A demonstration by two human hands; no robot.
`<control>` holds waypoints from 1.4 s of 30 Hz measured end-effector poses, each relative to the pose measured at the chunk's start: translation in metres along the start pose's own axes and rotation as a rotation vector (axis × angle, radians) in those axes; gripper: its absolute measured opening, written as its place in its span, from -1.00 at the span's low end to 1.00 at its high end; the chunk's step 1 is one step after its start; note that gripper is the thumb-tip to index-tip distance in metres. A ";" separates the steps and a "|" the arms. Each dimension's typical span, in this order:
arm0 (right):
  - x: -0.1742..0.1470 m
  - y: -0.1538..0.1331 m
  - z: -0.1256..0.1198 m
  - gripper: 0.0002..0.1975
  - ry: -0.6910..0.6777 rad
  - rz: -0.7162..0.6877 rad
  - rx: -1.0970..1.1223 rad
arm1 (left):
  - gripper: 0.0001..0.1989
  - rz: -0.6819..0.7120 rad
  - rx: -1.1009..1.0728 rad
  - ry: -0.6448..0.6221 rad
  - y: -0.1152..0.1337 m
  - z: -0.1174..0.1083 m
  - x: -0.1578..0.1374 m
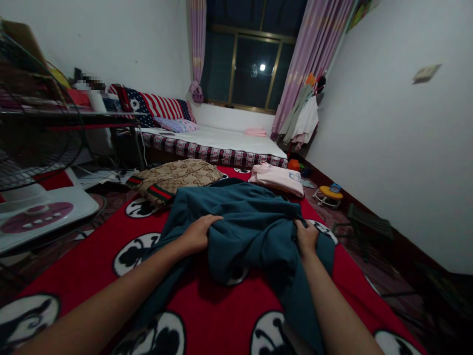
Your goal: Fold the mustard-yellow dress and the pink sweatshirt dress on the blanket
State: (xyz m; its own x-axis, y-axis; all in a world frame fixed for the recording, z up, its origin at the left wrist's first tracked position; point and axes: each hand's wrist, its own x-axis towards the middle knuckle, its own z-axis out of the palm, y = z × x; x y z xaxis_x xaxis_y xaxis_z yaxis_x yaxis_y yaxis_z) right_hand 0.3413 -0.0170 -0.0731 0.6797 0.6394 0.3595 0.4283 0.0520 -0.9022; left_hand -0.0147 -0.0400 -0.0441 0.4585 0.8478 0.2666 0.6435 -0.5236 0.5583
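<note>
A dark teal garment (251, 212) lies rumpled across the red blanket (218, 320), which is patterned with black-and-white round motifs. Long sleeve- or leg-like parts of it trail toward me on both sides; its exact kind is unclear. My left hand (201, 232) is closed on a fold at the garment's left part, its fingertips hidden by cloth. At the right edge, my right hand (306, 236) pinches the fabric near a dark strip. Between the hands the cloth bunches up and droops toward me. Behind it on the blanket are a brown patterned garment (181, 176) and a folded pink garment (277, 178).
A bed (218, 138) stands beneath the window, with a pillow (177, 124) on it. To the left are a fan (37, 143) and a cluttered desk (111, 114). A yellow stool (330, 193) and a dark folding stool (369, 222) stand along the right wall.
</note>
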 end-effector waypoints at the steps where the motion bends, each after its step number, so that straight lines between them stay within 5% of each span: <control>1: -0.001 0.000 0.000 -0.62 -0.002 -0.003 0.010 | -0.51 -0.017 0.027 0.031 0.002 0.006 -0.001; 8: 0.002 0.005 0.002 -0.62 -0.030 0.003 0.045 | -0.10 0.018 0.263 -0.054 0.033 0.020 -0.065; 13: -0.003 -0.001 0.001 -0.61 -0.008 -0.091 -0.015 | -0.08 0.026 0.258 -0.129 0.046 0.010 -0.090; 16: -0.010 -0.008 0.002 -0.46 -0.035 -0.230 -0.093 | -0.07 0.011 0.295 -0.109 0.038 0.011 -0.081; 19: -0.014 -0.010 0.002 -0.31 -0.224 -0.235 -0.212 | -0.08 -0.003 0.348 -0.058 0.024 0.017 -0.063; 22: -0.017 -0.013 -0.008 -0.51 -0.398 -0.191 -0.229 | -0.17 0.022 0.368 -0.027 0.013 0.015 -0.040; 25: -0.021 -0.023 -0.029 -0.64 -0.193 -0.154 -0.032 | -0.37 0.100 0.384 0.007 0.011 -0.003 -0.009; 28: -0.029 -0.033 -0.050 -0.67 0.101 -0.152 0.098 | -0.52 0.150 0.387 0.211 0.013 -0.026 0.030; 31: -0.039 -0.028 -0.057 -0.62 -0.029 -0.208 0.020 | -0.55 0.103 0.315 0.424 0.008 -0.029 0.063; 35: -0.049 -0.004 -0.049 -0.50 -0.314 -0.149 -0.173 | -0.50 0.055 0.277 0.171 -0.011 0.008 0.072; 38: -0.051 0.007 -0.044 -0.48 -0.301 -0.174 -0.236 | -0.37 0.033 0.293 0.063 -0.025 0.031 0.063; 42: -0.052 0.008 -0.044 -0.44 -0.272 -0.201 -0.244 | -0.17 0.028 0.289 -0.011 -0.029 0.034 0.050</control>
State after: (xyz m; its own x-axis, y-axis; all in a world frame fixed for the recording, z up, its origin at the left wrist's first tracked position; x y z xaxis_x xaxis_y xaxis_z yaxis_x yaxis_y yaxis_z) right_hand 0.3359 -0.0836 -0.0880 0.4001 0.8160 0.4171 0.6870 0.0342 -0.7259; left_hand 0.0105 0.0145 -0.0738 0.4841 0.8325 0.2694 0.7778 -0.5505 0.3034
